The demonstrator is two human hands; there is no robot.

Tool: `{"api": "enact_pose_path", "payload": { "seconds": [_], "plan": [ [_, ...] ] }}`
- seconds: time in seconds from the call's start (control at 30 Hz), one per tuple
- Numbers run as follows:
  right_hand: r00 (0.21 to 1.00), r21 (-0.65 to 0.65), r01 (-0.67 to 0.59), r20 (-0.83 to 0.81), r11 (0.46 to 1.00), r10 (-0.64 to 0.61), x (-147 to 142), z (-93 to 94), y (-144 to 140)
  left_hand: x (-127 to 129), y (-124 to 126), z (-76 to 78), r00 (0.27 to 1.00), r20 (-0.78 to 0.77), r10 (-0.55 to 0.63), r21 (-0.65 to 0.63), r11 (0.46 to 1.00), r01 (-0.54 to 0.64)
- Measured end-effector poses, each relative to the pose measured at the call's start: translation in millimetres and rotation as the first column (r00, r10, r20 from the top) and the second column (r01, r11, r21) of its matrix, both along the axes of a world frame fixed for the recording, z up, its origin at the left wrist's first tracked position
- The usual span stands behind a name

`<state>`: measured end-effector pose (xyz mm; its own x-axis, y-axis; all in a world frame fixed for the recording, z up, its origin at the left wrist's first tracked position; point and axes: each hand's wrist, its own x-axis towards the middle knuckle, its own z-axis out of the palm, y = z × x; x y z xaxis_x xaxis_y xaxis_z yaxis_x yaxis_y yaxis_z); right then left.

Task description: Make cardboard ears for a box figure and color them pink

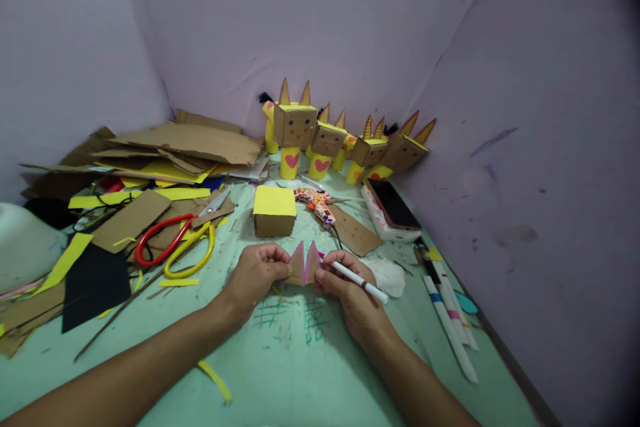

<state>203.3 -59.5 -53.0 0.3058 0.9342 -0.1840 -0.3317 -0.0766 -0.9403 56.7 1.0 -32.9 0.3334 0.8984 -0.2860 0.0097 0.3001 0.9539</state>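
Left hand (257,273) pinches a small cardboard piece (304,265) with two pointed ears, holding it upright on its bottom edge, near-centre of the desk (300,353). Right hand (350,290) is closed around a white marker (357,281), tip at the right ear. Both ears show pink on the inner faces. Hands close together, the piece between them.

Around it:
- Box with a yellow top (274,211) just beyond the piece.
- Glue gun (315,203) right of the box, cardboard strip (354,229) beside it.
- Phone (393,204) further right, on a white block.
- More markers (450,310) along the right edge.
- Scissors with red and yellow handles (175,247) to the left, amid cardboard and yellow paper scraps.
- Row of finished cardboard figures (325,137) at the far wall, each with pointed ears and a heart on a yellow body.

Step looks like colouring the inner ears. My read on doing it well:
- Keep the left-hand pinch low on the piece, clear of the ears, so fingers don't smear wet ink.
- Short strokes from base to tip; the tips are narrow, easy to overshoot.
- Brace the right wrist on the desk for control.
- Leave an even brown border to match the finished figures.
- Thin card may flex under tip pressure, so go light.
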Motion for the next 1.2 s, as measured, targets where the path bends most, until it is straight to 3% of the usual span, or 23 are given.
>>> {"api": "enact_pose_path", "payload": {
  "seconds": [0.33, 0.53, 0.63, 0.73, 0.83, 0.9, 1.0, 1.1, 1.2],
  "plan": [
    [0.999, 0.019, 0.040, -0.009, 0.999, -0.040, 4, -5.9, 1, 0, 1, -0.5, 0.997, -0.080, -0.010, 0.046, 0.999, 0.014],
    [0.998, -0.004, 0.046, -0.035, 0.999, -0.046, 2, -2.5, 1, -3, 5, -2.6, 0.954, -0.298, -0.009, 0.209, 0.975, 0.074],
    [0.998, -0.012, 0.040, -0.041, 0.999, -0.040, 2, -1.3, 2, -7, 8, -3.4, 0.870, -0.492, -0.002, 0.282, 0.946, 0.162],
    [0.999, -0.010, 0.028, -0.036, 1.000, -0.029, 2, -1.6, 3, -11, 9, 1.2, 0.732, -0.679, 0.055, 0.332, 0.912, 0.240],
    [1.000, -0.018, 0.029, -0.010, 0.999, -0.029, 2, -1.7, 2, -13, 7, 9.0, 0.607, -0.786, 0.121, 0.371, 0.877, 0.305],
    [0.999, -0.019, 0.034, 0.031, 0.999, -0.033, 1, -1.3, 0, -13, 4, 13.4, 0.560, -0.813, 0.156, 0.399, 0.851, 0.342],
    [0.997, 0.000, 0.031, 0.072, 1.000, -0.031, -1, 0.3, -1, -13, 2, 17.3, 0.577, -0.804, 0.141, 0.415, 0.829, 0.375],
    [0.996, 0.004, 0.038, 0.075, 0.999, -0.038, -1, 3.1, 1, -17, 7, 19.9, 0.636, -0.766, 0.097, 0.403, 0.843, 0.357],
    [0.990, -0.029, 0.036, 0.135, 0.999, -0.032, 0, 4.7, -1, -22, 14, 23.5, 0.637, -0.764, 0.102, 0.402, 0.847, 0.348]
  ]
}}
